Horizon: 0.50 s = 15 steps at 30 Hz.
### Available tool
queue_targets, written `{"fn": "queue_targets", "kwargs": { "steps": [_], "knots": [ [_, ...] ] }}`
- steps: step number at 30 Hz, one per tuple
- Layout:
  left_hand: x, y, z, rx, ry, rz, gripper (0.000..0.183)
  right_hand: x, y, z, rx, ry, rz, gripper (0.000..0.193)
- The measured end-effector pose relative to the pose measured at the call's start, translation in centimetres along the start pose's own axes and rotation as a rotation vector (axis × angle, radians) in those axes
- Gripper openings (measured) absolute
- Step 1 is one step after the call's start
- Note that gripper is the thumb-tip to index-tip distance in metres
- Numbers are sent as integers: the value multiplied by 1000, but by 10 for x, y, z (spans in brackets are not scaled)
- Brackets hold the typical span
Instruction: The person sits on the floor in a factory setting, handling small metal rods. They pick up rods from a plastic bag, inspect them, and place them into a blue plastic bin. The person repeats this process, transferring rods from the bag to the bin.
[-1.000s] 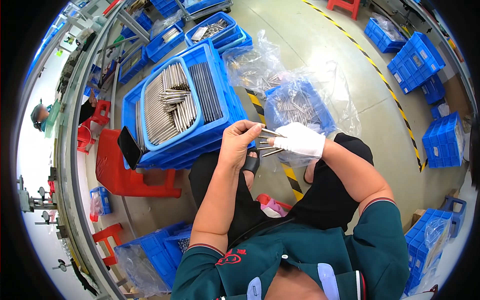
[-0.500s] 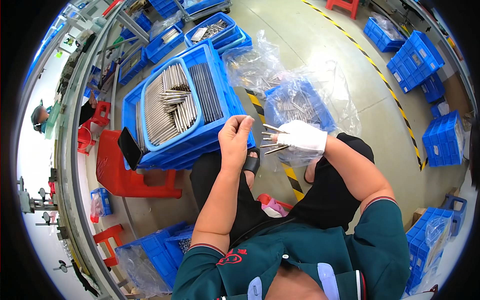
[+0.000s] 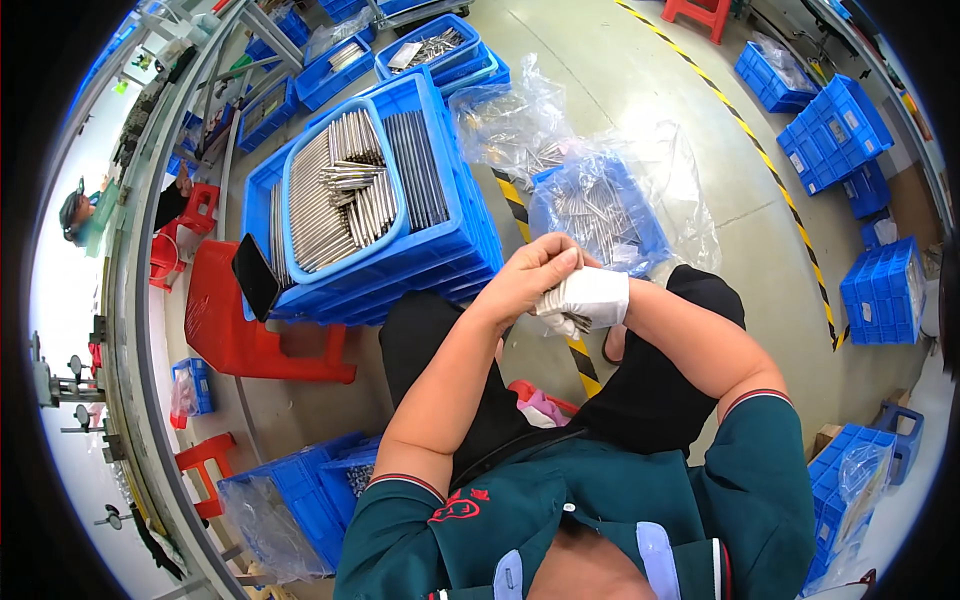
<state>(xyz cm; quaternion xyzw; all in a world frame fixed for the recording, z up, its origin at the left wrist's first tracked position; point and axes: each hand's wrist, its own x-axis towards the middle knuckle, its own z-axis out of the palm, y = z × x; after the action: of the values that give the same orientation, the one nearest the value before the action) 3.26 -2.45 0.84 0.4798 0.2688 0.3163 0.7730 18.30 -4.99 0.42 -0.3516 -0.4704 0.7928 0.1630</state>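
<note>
In front of my knees my two hands meet. My right hand (image 3: 592, 298), in a white glove, is closed round several thin metal rods (image 3: 577, 323), whose ends stick out beneath the glove. My bare left hand (image 3: 540, 272) presses against the gloved fingers, its thumb on top and its fingers curled; what they pinch is hidden. Left of my hands, a light-blue rimmed basket (image 3: 402, 210) holds stacked metal rods (image 3: 325, 205). It rests on a blue crate (image 3: 462, 205), beside a row of darker rods (image 3: 415, 170). Beyond my hands, loose rods (image 3: 590, 215) lie in a plastic-lined blue crate (image 3: 653, 235).
A black phone-like slab (image 3: 256, 278) leans at the stacked crates' near left corner. Next to it stands a red stool (image 3: 225, 320). Clear plastic sheeting (image 3: 510, 120) spreads over the floor. More blue crates (image 3: 835, 120) line the right. At far left is another person (image 3: 85, 210).
My right hand has turned, so the rods point downward instead of left. My left hand has moved right and now touches the glove. The view has shifted slightly.
</note>
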Motion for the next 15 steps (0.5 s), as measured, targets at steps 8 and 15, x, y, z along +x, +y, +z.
{"fn": "queue_targets", "kwargs": {
  "steps": [8,15],
  "knots": [
    [25,-47,-26,-854,506,-15,32,18,-21,-8,588,210,-334,9],
    [32,-14,17,-1088,470,20,37,26,-47,9,315,606,-678,14]
  ]
}}
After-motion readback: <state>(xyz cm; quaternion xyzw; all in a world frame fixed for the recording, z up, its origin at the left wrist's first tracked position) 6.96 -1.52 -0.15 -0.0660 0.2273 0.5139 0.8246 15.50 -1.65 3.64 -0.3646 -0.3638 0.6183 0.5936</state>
